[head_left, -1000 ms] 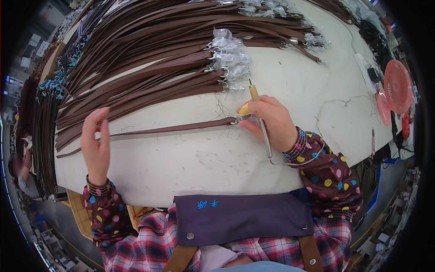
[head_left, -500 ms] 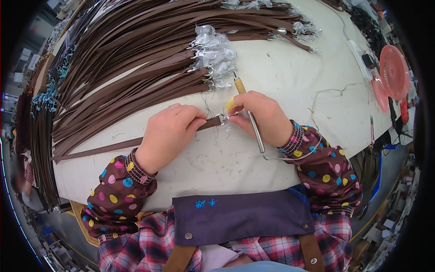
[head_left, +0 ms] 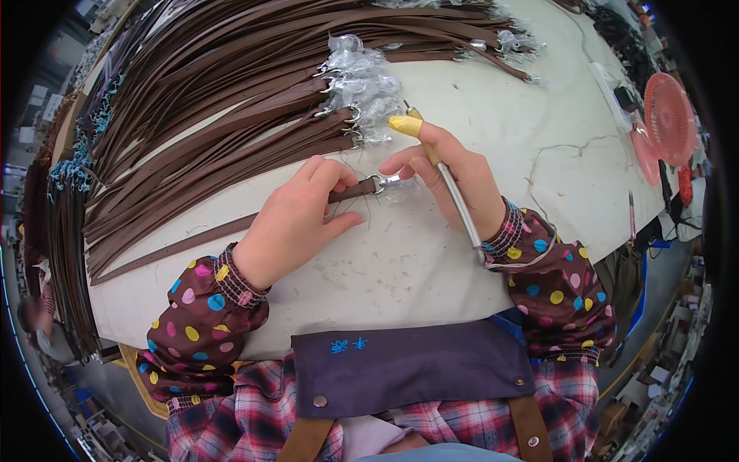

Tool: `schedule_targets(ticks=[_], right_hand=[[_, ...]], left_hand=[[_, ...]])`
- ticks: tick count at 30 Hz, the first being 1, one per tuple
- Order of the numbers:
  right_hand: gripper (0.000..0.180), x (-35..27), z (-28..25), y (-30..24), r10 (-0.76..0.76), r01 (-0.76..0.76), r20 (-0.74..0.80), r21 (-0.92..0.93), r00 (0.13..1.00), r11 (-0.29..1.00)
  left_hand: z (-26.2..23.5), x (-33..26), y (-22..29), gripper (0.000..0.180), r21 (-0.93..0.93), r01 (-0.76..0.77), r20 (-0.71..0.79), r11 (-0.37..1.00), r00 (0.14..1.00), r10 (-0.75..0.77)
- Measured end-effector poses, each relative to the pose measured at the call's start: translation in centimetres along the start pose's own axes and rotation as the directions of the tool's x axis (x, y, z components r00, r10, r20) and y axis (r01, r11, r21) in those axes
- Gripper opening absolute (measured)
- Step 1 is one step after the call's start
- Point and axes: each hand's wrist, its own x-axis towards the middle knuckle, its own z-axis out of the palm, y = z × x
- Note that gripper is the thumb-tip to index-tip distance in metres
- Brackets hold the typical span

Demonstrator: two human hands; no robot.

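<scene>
A single brown strap (head_left: 202, 233) lies across the white table, its right end fitted with a metal ring and silver clasp (head_left: 391, 182) partly in clear plastic. Loose dark threads stick out beside the ring. Over that end, my left hand (head_left: 286, 219) has its thumb and fingers spread, the fingertips at the strap. My right hand (head_left: 471, 181) holds a slim corded tool like a soldering iron (head_left: 459, 205), with a metal shaft and a wooden part near the tip, which points up and away. A yellow finger cover (head_left: 405, 125) sits on one right fingertip, raised off the clasp.
Many brown straps (head_left: 223, 131) lie in bundles across the far left, their ends in clear plastic wrapping (head_left: 358, 85). The tool's grey cord (head_left: 531, 173) loops over the right side. A pink basket (head_left: 668, 115) stands at the far right. Another person (head_left: 54, 339) is at the left edge.
My left fingers have loosened from the strap end and spread apart. The right hand has let go of the clasp and lifted a little away, still holding the tool.
</scene>
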Motion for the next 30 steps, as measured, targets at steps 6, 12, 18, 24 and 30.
schedule_targets(ticks=[6, 12, 18, 24, 30], right_hand=[[0.019, 1.1, 0.4, -1.0, 0.302, -0.343, 0.162, 0.407, 0.939, 0.847], [0.021, 1.1, 1.5, -0.5, 0.278, -0.289, 0.084, 0.168, 0.957, 0.943], [0.023, 1.2, 1.4, -0.4, 0.353, -0.376, 0.179, 0.112, 0.918, 0.920], [0.023, 1.4, 1.9, 0.0, 0.290, -0.300, 0.139, 0.064, 0.947, 0.952], [0.023, 0.9, 2.2, 0.2, 0.322, -0.334, 0.129, 0.083, 0.938, 0.939]], left_hand=[[0.6, 0.7, -1.2, 0.018, 0.025, -0.049, -0.020, 0.998, 0.999, 0.050], [0.3, 0.9, -1.9, 0.012, -0.174, 0.017, 0.004, 0.985, 1.000, -0.016], [0.6, 0.5, -1.7, 0.010, -0.207, 0.032, -0.029, 0.978, 0.999, -0.039], [1.0, 0.6, -2.2, 0.009, -0.188, -0.030, -0.078, 0.982, 0.997, 0.015], [0.8, 0.6, -1.8, 0.011, -0.170, 0.005, -0.050, 0.985, 0.999, -0.014]])
